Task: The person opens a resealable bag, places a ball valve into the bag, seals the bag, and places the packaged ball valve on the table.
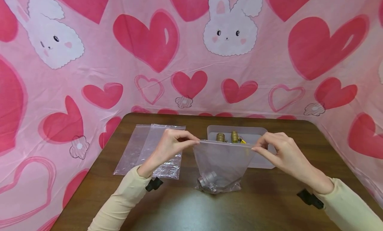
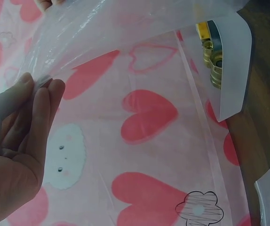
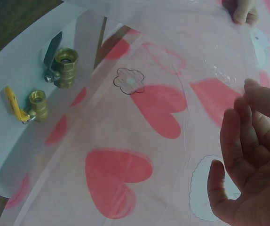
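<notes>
A person sits or stands at a brown wood-grain table [image 1: 167,207], arms reaching in from the near left and near right in cream sleeves [image 1: 348,206]. A small black device [image 1: 310,198] shows beneath each wrist. At the middle of the table, a clear plastic bag [image 1: 222,161] is held upright and pulled wide, its crumpled bottom at the tabletop. A silvery metal piece [image 1: 207,178] lies inside, at the bottom left; its exact form is blurred by the plastic. Above, the left hand [image 1: 171,146] pinches the bag's left top corner between thumb and fingertips, and the right hand [image 1: 284,154] pinches the right top corner the same way, the mouth edge stretched between them. To the left, partly behind the left hand, flat clear bags [image 1: 131,154] lie overlapping. Just beyond the held bag, to the right, sits a whitish tray [image 1: 260,162] containing two brass valves [image 3: 66,70], one with a yellow handle [image 3: 13,103], the other with a dark green handle [image 3: 53,51]. Farthest back hangs a pink cloth [image 1: 257,66] printed with red hearts and white rabbits.
</notes>
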A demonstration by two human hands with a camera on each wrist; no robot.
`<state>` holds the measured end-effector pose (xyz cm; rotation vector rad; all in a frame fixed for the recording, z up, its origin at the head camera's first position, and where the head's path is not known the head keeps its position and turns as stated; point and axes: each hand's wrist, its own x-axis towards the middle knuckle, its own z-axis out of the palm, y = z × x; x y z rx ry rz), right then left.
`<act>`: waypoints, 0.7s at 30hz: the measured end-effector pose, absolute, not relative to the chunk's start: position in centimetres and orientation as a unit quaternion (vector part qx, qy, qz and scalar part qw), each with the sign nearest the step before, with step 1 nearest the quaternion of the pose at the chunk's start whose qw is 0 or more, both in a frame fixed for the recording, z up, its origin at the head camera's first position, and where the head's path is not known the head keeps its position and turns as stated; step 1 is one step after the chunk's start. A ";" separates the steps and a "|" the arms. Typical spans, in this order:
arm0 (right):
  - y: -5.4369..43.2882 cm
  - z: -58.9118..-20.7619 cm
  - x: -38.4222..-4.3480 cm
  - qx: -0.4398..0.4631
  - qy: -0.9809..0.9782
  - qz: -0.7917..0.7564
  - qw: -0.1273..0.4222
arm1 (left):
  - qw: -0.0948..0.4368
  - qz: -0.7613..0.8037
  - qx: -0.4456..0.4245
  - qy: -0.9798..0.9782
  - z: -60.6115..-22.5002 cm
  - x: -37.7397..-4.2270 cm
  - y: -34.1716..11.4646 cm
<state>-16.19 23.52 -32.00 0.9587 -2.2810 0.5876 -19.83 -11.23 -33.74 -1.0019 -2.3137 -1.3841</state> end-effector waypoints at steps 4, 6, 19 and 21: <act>23.6 -32.4 -16.2 0.374 -0.852 0.233 0.283 | 0.126 -0.487 -0.345 -0.792 -33.9 -19.8 -11.1; 23.7 -32.7 -16.2 0.381 -0.850 0.254 0.260 | 0.123 -0.490 -0.346 -0.791 -33.9 -19.8 -11.0; 24.1 -36.2 -16.3 0.392 -0.857 0.314 0.112 | 0.125 -0.493 -0.363 -0.781 -33.9 -19.6 -10.7; 24.0 -36.9 -16.3 0.397 -0.856 0.320 0.083 | 0.120 -0.494 -0.363 -0.781 -33.8 -19.5 -10.6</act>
